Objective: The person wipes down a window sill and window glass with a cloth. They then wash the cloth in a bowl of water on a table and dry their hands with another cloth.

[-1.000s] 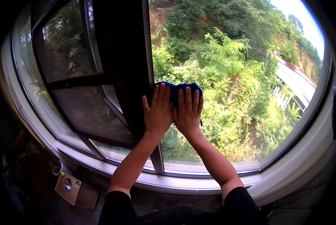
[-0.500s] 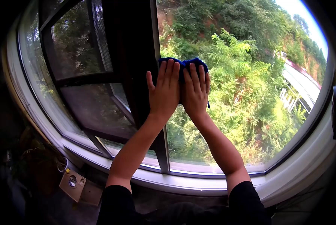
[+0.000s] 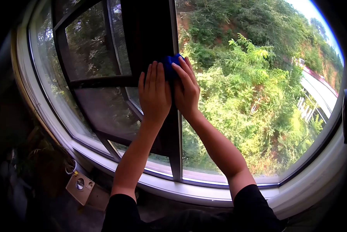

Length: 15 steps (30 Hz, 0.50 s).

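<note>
A bunched blue cloth (image 3: pixel 170 63) lies against the dark upright window frame (image 3: pixel 152 34). My left hand (image 3: pixel 155 91) is flat on the frame beside the cloth, its fingers stretched upward and its index finger at the cloth's left edge. With fingers bent over the cloth's right side, my right hand (image 3: pixel 187 87) holds it against the frame. The two hands are close together, and the cloth's lower part is hidden behind them. Right of the hands is the large glass pane (image 3: pixel 251 116), with trees showing through it.
To the left stands a dark-framed screened window section (image 3: pixel 100 77). A white sill (image 3: pixel 208 191) curves along the bottom. At lower left sit a tan box-like object (image 3: pixel 80 187) with a round silvery part and some plants (image 3: pixel 41 154) in shadow. A pale curtain (image 3: pixel 312 181) hangs at right.
Both hands and the cloth have moved left from the glass edge onto the dark frame. The cloth is more bunched, and my right hand has turned with fingers bent. The view has shifted slightly.
</note>
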### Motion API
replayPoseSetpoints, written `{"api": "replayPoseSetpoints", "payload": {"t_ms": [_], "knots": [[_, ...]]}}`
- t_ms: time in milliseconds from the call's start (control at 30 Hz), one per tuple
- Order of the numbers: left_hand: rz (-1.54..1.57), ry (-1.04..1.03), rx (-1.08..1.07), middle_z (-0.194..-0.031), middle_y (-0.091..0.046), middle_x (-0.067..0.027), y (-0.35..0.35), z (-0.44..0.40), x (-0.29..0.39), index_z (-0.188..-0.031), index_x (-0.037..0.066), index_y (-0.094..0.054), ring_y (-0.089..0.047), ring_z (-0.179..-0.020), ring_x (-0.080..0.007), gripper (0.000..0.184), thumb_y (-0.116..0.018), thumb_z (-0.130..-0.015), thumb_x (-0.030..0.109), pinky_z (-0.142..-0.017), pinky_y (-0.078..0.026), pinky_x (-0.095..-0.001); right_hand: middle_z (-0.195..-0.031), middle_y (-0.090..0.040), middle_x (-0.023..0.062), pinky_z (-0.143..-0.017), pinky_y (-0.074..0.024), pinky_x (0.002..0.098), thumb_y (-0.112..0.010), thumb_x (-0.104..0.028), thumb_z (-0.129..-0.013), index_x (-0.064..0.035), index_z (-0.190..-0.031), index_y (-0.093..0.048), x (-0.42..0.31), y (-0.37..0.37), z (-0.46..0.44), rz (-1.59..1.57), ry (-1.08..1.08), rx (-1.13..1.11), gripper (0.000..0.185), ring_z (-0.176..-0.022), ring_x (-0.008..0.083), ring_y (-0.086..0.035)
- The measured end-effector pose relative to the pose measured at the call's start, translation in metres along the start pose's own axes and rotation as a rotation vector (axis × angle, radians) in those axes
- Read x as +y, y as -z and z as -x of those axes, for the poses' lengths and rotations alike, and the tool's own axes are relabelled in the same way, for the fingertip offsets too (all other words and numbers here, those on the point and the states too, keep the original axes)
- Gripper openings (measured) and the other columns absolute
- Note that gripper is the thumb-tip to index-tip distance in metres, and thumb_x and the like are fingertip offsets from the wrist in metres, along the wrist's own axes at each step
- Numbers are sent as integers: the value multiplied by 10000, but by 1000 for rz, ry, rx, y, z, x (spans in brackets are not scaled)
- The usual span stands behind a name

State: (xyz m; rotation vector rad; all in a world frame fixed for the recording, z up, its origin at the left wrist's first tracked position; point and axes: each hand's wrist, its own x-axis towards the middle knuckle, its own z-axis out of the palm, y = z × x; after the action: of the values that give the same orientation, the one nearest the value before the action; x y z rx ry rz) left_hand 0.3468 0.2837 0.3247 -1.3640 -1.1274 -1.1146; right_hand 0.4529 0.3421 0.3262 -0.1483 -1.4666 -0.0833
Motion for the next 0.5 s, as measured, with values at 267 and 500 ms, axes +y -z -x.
{"api": "replayPoseSetpoints", "payload": {"t_ms": [267, 500], "knots": [[-114, -20, -73, -1417, -601, -178, -10, 2, -8, -1355, -18, -575, -551, -1358, -271, 419, -559, -956, 109, -1197, -300, -484, -1484, -531, 193, -1134, -432, 483, -577, 70, -887, -42, -1322, -628, 3, -22, 2, 102, 30, 18, 452, -1404, 398, -482], [-141, -59, -157, -1426, -591, -185, -5, 38, -4, -1345, -34, -587, -539, -1369, -277, 421, -530, -978, 164, -1219, -271, -469, -1472, -529, 225, -1142, -424, 508, -577, 91, -871, -10, -1298, -624, 10, -19, 48, 117, 49, -8, 440, -1408, 422, -472]]}}
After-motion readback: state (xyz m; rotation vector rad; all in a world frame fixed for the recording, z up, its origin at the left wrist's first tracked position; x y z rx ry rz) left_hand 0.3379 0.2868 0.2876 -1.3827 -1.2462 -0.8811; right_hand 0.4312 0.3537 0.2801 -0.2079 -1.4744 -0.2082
